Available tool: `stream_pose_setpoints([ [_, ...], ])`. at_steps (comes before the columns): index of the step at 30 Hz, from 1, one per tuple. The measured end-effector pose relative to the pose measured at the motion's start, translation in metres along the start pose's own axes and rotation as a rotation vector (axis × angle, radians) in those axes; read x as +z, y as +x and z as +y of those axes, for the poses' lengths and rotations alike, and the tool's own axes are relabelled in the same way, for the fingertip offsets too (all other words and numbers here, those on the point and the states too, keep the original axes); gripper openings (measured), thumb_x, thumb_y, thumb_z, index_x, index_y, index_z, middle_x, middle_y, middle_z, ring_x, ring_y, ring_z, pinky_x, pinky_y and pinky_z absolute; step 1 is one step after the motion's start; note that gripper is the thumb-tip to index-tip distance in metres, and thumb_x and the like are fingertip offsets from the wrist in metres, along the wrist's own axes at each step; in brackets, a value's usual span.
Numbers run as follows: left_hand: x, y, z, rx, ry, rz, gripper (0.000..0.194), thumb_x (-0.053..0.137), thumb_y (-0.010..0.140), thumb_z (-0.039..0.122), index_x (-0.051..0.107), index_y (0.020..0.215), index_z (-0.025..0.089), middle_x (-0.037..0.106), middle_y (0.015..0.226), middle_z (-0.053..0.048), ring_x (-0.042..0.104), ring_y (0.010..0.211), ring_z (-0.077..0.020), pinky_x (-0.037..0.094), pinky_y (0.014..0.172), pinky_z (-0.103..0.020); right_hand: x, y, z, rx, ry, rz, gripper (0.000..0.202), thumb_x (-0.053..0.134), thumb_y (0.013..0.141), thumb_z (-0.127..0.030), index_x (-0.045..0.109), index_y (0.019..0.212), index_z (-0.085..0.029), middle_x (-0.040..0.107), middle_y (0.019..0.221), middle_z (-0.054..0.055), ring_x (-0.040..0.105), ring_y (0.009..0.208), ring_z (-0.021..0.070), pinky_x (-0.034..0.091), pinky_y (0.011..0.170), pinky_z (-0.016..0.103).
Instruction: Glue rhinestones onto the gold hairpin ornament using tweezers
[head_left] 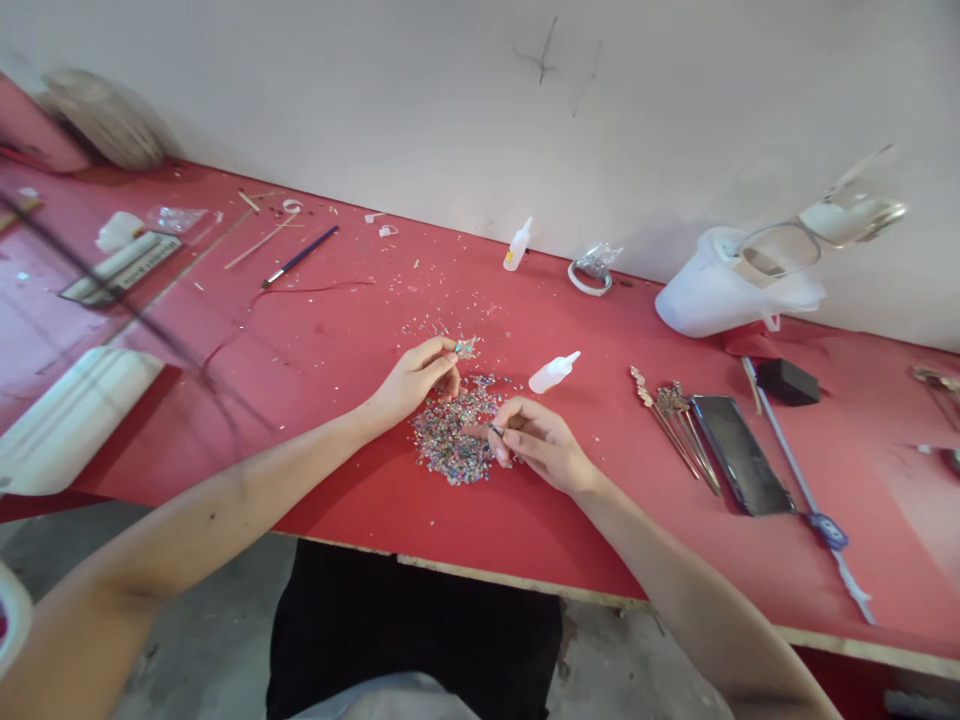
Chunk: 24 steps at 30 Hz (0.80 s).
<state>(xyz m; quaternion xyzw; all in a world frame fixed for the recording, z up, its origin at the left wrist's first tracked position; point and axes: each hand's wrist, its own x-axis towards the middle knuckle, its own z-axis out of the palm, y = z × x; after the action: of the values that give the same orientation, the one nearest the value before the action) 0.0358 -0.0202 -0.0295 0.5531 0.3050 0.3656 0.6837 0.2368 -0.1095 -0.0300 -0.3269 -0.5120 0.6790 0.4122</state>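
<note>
A pile of small multicoloured beads or rhinestones (pixel 454 450) lies on the red table in front of me. Just over its far left edge, my left hand (pixel 426 375) pinches a small glittery ornament (pixel 466 348) between thumb and fingertips. My right hand (pixel 541 440) is above the pile's right side, its fingers closed on a thin dark-tipped tool (pixel 496 430); most of that tool is hidden by the fingers. Beyond my right hand, a white glue bottle (pixel 551 373) lies on its side with its nozzle pointing right.
Another glue bottle (pixel 517 245) stands by the wall near a tape roll (pixel 589 277). To the right are metal hairpins (pixel 675 420), a phone (pixel 739 455), a black box (pixel 787 382) and a white container (pixel 697 290) with glasses. A paintbrush (pixel 301 257) lies at the left.
</note>
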Motion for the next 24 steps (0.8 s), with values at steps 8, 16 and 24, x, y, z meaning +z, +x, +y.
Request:
stream_pose_setpoints([
  [8, 0.000, 0.000, 0.000, 0.010, 0.004, 0.012, 0.006, 0.046, 0.091, 0.024, 0.046, 0.089, 0.019, 0.057, 0.056, 0.004, 0.054, 0.049, -0.0081, 0.050, 0.060, -0.025, -0.005, 0.005, -0.003, -0.054, 0.045, 0.203, 0.021, 0.069, 0.082, -0.037, 0.057, 0.090, -0.021, 0.056, 0.066, -0.003, 0.053, 0.062, 0.0121, 0.044, 0.061, 0.027],
  [16, 0.002, -0.003, 0.005, -0.018, -0.056, 0.011, 0.005, 0.048, 0.090, 0.022, 0.047, 0.086, 0.020, 0.058, 0.055, 0.004, 0.054, 0.048, -0.0087, 0.050, 0.057, -0.024, -0.011, 0.006, -0.004, -0.075, 0.011, 0.291, 0.021, 0.067, 0.083, -0.038, 0.055, 0.091, -0.023, 0.054, 0.066, -0.004, 0.049, 0.055, 0.0106, 0.050, 0.066, 0.032],
  [24, 0.010, -0.014, 0.018, -0.336, -0.205, -0.243, 0.009, 0.049, 0.089, 0.019, 0.052, 0.080, 0.019, 0.058, 0.051, 0.002, 0.051, 0.042, -0.0089, 0.057, 0.071, -0.032, -0.019, 0.009, -0.004, -0.159, 0.053, 0.320, 0.011, 0.065, 0.085, -0.027, 0.058, 0.092, -0.022, 0.058, 0.066, -0.004, 0.049, 0.054, 0.0093, 0.054, 0.073, 0.035],
])
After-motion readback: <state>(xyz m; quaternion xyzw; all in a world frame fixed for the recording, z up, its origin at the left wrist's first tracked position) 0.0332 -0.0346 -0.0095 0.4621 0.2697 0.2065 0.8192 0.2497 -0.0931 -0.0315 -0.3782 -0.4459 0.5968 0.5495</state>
